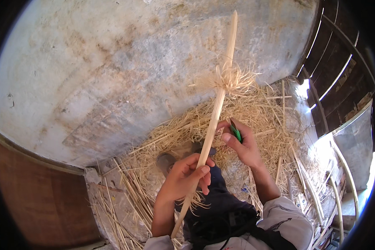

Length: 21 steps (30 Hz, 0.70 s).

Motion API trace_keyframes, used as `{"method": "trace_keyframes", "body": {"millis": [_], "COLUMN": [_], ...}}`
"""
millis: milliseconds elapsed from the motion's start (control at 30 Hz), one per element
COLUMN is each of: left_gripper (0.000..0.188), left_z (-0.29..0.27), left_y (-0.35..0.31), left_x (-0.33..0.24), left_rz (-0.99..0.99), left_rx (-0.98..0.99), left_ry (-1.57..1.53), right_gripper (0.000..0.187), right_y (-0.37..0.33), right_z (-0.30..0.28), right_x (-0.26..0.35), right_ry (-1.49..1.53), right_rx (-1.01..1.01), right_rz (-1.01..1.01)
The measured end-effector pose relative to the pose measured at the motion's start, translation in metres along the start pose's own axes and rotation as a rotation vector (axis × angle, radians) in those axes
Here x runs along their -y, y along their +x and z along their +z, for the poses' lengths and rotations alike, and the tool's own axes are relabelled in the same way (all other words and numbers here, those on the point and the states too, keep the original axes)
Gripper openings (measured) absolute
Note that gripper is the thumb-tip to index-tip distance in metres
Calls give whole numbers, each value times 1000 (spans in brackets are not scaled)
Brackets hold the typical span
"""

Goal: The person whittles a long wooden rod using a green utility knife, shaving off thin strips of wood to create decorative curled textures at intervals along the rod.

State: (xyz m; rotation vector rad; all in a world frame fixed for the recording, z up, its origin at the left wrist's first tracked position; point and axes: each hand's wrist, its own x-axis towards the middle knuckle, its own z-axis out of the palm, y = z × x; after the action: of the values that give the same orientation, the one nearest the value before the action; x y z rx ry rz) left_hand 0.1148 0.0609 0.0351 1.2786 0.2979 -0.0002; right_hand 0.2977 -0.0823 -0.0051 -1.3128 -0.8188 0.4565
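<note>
A long pale wooden stick (pixel 214 116) slants up and away in front of me, its far end pointed. Around its upper part sits a tuft of curled shavings (pixel 234 81), still attached; a smaller tuft (pixel 197 203) hangs lower down. My left hand (pixel 187 175) is closed round the lower part of the stick. To the right of the stick, my right hand (pixel 243 146) grips a small knife (pixel 236 132) with a green handle and a dark blade. The index finger of that hand reaches close to the stick; whether it touches cannot be told.
A heap of straw-like shavings (pixel 262 112) covers the floor ahead, beneath a stained wall (pixel 112 83). Thin sticks (pixel 133 196) lie at the left, near a brown wooden panel (pixel 41 191). Curved poles (pixel 346 171) and a dark slatted door (pixel 337 71) stand at the right.
</note>
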Motion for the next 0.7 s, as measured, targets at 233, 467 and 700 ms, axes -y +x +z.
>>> {"method": "trace_keyframes", "body": {"millis": [233,467,700], "left_gripper": [27,29,27], "left_z": [-3,-5,-8], "left_y": [-1,-5,-8], "left_x": [21,24,27], "left_rz": [33,-51,-34], "left_rx": [87,140,131], "left_ry": [-187,-329,-399], "right_gripper": [29,25,22], "right_y": [-1,13,26], "right_z": [-12,-7,-20], "right_x": [6,15,-6], "right_ry": [60,-393,-469], "right_rx": [24,39,-194], "right_rz": [40,-169,-99]}}
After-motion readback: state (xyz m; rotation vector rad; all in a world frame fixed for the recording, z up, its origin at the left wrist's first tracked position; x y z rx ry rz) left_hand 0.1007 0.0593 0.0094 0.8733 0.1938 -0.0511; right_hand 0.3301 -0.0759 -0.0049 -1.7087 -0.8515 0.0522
